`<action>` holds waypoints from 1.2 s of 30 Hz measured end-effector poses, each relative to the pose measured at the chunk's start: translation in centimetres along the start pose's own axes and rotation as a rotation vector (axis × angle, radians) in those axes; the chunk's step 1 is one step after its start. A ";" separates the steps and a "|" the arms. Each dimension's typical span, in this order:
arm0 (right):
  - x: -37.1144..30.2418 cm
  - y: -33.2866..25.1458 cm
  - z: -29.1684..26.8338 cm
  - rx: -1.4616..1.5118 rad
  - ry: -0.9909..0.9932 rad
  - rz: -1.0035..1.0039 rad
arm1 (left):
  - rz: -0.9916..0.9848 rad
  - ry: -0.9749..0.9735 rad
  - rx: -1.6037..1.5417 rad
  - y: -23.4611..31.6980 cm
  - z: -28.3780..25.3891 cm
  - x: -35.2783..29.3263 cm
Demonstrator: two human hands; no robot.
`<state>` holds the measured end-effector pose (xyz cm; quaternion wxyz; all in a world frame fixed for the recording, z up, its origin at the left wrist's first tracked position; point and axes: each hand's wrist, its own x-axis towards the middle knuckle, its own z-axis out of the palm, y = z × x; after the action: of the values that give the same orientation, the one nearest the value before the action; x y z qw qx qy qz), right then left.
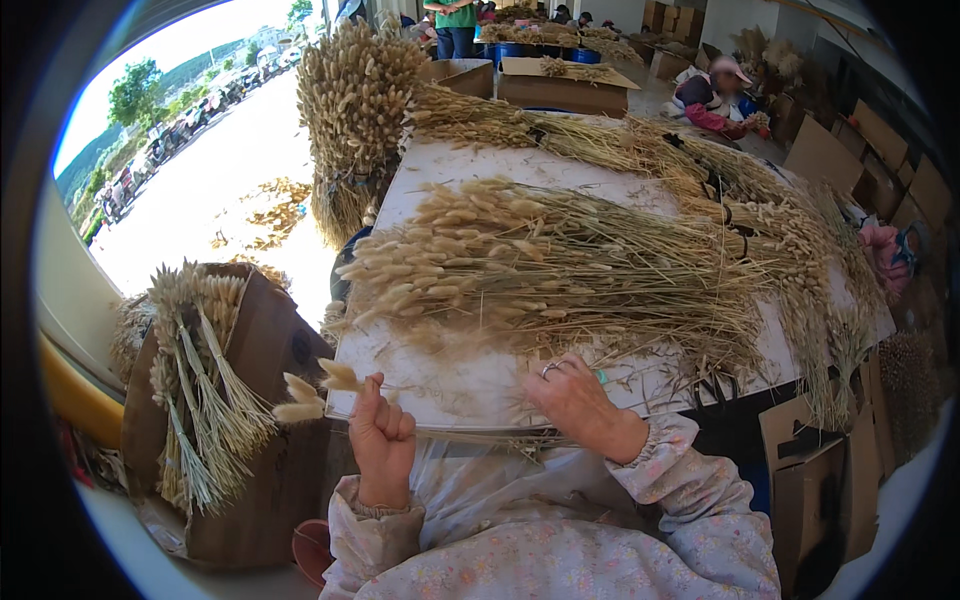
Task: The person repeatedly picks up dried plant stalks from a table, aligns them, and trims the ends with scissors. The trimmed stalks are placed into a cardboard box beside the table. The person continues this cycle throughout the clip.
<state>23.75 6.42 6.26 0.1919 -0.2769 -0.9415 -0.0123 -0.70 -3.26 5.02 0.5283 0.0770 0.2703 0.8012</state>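
head view: the left hand [382,432] is closed in a pinch on a few fluffy grasses [340,376], heads poking left by the near corner of the table [385,352]; the right hand [578,400] curls near its edge, and whether it grips anything i cannot tell. this looks like sorting stems from the big pile [560,265] beyond, so the next move calls for a light, even pinch.

The grass heads [450,250] are tan, the stems [640,285] yellow-green, the table [455,165] white, the sleeves [685,480] flowered pale pink.
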 end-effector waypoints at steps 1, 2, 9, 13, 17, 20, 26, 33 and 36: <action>-0.7 0.9 -0.1 -0.050 0.015 0.028 | 0.010 -0.001 0.009 0.0 -0.1 0.2; -1.5 1.8 -0.4 -0.114 0.025 0.054 | 0.029 -0.011 0.011 -0.1 -0.2 0.5; -8.3 9.4 -1.5 -0.237 -0.135 0.172 | 0.022 0.097 -0.067 0.1 -1.5 2.0; -11.7 15.1 -1.6 -0.360 -0.230 0.340 | 0.060 0.065 -0.129 0.9 -2.4 2.2; -12.9 16.9 -2.5 -0.567 -0.399 0.603 | 0.067 0.077 -0.149 1.5 -2.9 1.9; -10.9 15.6 -4.5 -0.433 -0.441 0.633 | 0.076 0.071 -0.162 1.9 -3.0 1.6; -2.5 7.0 -1.9 0.191 -0.019 0.081 | 0.085 0.024 -0.144 2.2 -2.7 1.1; 2.0 3.1 0.8 0.774 -0.318 0.200 | 0.111 -0.014 -0.087 2.9 -2.2 0.4; 1.9 2.7 0.4 0.918 -0.304 0.282 | 0.111 -0.014 -0.091 2.7 -2.3 0.4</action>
<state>23.57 9.76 6.33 0.1542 -0.2869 -0.8205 0.4697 -3.95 -4.50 4.43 0.4880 0.0733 0.2253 0.8401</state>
